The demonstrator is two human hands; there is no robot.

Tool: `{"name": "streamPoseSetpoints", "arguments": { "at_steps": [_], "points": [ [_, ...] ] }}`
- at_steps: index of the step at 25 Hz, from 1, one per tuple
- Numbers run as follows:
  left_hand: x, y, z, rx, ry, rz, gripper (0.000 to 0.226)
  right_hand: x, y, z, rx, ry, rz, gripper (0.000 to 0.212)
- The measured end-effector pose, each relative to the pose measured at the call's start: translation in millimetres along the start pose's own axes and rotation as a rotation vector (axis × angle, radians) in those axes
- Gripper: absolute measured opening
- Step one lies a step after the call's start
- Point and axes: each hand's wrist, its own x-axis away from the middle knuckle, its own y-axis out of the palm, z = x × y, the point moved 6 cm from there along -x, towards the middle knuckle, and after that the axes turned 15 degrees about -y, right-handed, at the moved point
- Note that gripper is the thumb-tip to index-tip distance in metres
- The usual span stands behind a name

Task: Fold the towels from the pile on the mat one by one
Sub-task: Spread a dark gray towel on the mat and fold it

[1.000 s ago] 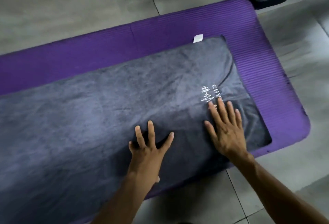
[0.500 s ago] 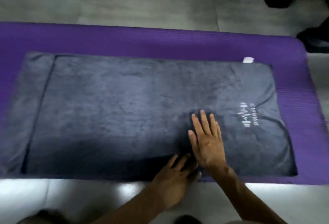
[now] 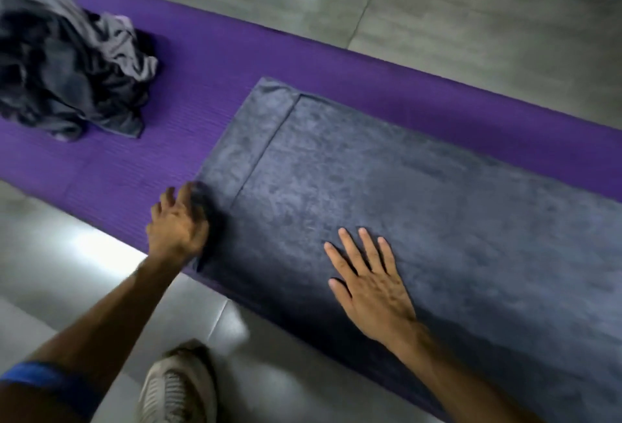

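Towel (image 3: pixel 420 193) is lying flat on the purple mat (image 3: pixel 215 62), filling the frame's right. Left hand (image 3: pixel 178 224) is closing its grip on the near-left corner; right hand (image 3: pixel 370 281) is pressing flat, fingers straight. Layers may be slipping apart, since one corner is bunching. Pile (image 3: pixel 67 62) is waiting upper left.

The left hand (image 3: pixel 176 222) is extended forward on a bare forearm, knuckles up, with the fingers curled downward; the view is motion-blurred, so the grip itself cannot be confirmed. A blue sleeve (image 3: pixel 32 377) covers the left upper arm at the lower frame edge. The right hand (image 3: pixel 368 279) lies palm down, flat, with all fingers straight and slightly spread, thumb angled to the left. The right forearm runs back toward the lower right.
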Motion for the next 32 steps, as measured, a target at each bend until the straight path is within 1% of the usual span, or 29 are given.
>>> {"name": "streamPoseSetpoints", "arguments": {
  "at_steps": [1, 2, 4, 6, 8, 10, 11, 12, 15, 17, 19, 21, 23, 25, 26, 27, 29, 30, 31, 32],
  "points": [
    [-12, 1, -19, -0.053, -0.082, -0.031, 0.061, 0, -1, 0, 0.003, -0.001, 0.005, 0.060],
    [-18, 2, -30, -0.084, -0.101, -0.047, 0.064, 1, -2, 0, -0.003, -0.009, 0.010, 0.060],
    [-19, 1, -34, -0.105, -0.078, -0.077, 0.063, 2, -3, 1, -0.028, -0.014, 0.014, 0.060],
    [-13, -7, -21, -0.058, -0.097, -0.108, 0.061, 1, -8, 3, -0.068, -0.009, 0.042, 0.060],
    [-4, -17, -7, -0.079, -0.116, -0.106, 0.053, 0, -14, 1, -0.137, -0.006, 0.081, 0.059],
    [15, -29, 17, -0.146, -0.100, -0.070, 0.036, 1, -25, 7, -0.258, 0.068, 0.162, 0.055],
    [28, -33, 33, -0.192, -0.073, -0.038, 0.029, 0, -31, 13, -0.332, 0.127, 0.219, 0.053],
    [44, -35, 52, -0.263, -0.004, -0.014, 0.026, 2, -40, 19, -0.383, 0.178, 0.273, 0.050],
    [116, -15, 122, -0.474, 0.321, 0.014, 0.026, 10, -73, 42, -0.404, 0.277, 0.472, 0.044],
    [173, 10, 160, -0.432, 0.530, -0.004, 0.033, 17, -91, 65, -0.594, 0.393, 0.555, 0.038],
    [228, 32, 189, -0.360, 0.768, 0.051, 0.034, 22, -94, 87, -0.862, 0.527, 0.535, 0.030],
    [272, 56, 197, -0.308, 0.884, 0.061, 0.024, 21, -91, 105, -0.938, 0.605, 0.438, 0.025],
    [297, 77, 189, -0.248, 0.917, 0.018, 0.036, 15, -83, 120, -1.002, 0.659, 0.306, 0.029],
    [301, 90, 174, -0.184, 0.906, 0.004, 0.039, -1, -75, 129, -1.099, 0.688, 0.237, 0.034],
    [300, 91, 168, -0.158, 0.898, -0.014, 0.038, -12, -73, 133, -1.137, 0.699, 0.252, 0.036],
    [297, 90, 164, -0.145, 0.889, -0.037, 0.037, -23, -72, 138, -1.203, 0.726, 0.314, 0.038],
    [293, 87, 158, -0.115, 0.855, -0.088, 0.037, -43, -71, 147, -1.435, 0.814, 0.472, 0.039],
    [291, 85, 157, -0.106, 0.831, -0.104, 0.036, -52, -68, 148, -1.548, 0.847, 0.500, 0.040],
    [289, 83, 156, -0.105, 0.816, -0.097, 0.036, -60, -68, 148, -1.611, 0.845, 0.482, 0.041],
    [288, 81, 156, -0.100, 0.813, -0.082, 0.035, -64, -69, 147, -1.612, 0.819, 0.436, 0.043]
  ]
}}
